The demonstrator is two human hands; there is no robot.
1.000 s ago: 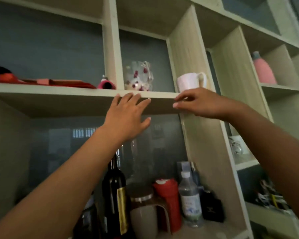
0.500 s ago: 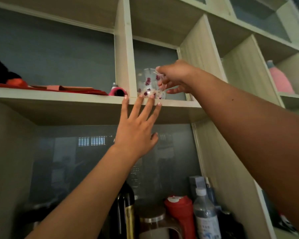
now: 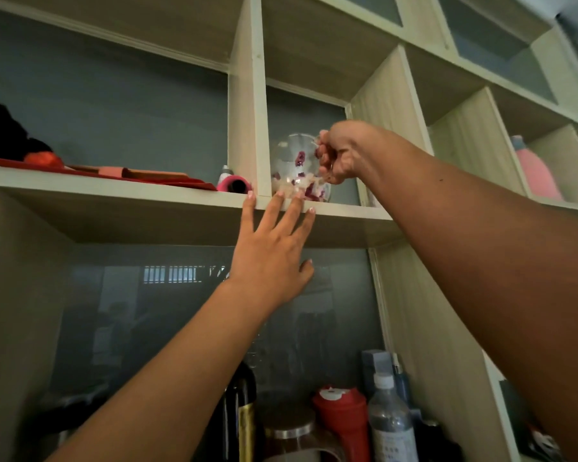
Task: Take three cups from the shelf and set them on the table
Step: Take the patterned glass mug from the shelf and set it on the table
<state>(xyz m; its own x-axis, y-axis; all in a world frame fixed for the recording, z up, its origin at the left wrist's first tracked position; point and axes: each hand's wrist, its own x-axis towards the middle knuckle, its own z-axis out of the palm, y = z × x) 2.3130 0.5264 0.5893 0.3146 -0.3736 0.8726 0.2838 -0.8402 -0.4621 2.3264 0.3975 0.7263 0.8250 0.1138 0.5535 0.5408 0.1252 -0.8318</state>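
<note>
Right hand [image 3: 339, 155] now closes its grip on the floral glass cup [image 3: 297, 168], tilting it off the shelf [image 3: 147, 198]; left hand [image 3: 271, 258], open at six o'clock, steadies below. First cup coming.

Single head-worn view, wide-angle, tilted upward from below the shelf [image 3: 147, 191] board; undersides of the boards show, and verticals lean inward toward 12 o'clock. Camera faces the shelving head-on, close: both forearms enter from the bottom edge, left from 7 o'clock, right from 4 o'clock. Left hand [image 3: 271, 255] sits near frame centre, right hand [image 3: 342, 155] toward 1 o'clock, at the glass cup [image 3: 294, 168]. Lower compartment with bottles [image 3: 391, 425] fills 6 o'clock. Compartments recede toward 2 o'clock. No second view to share coverage.
</note>
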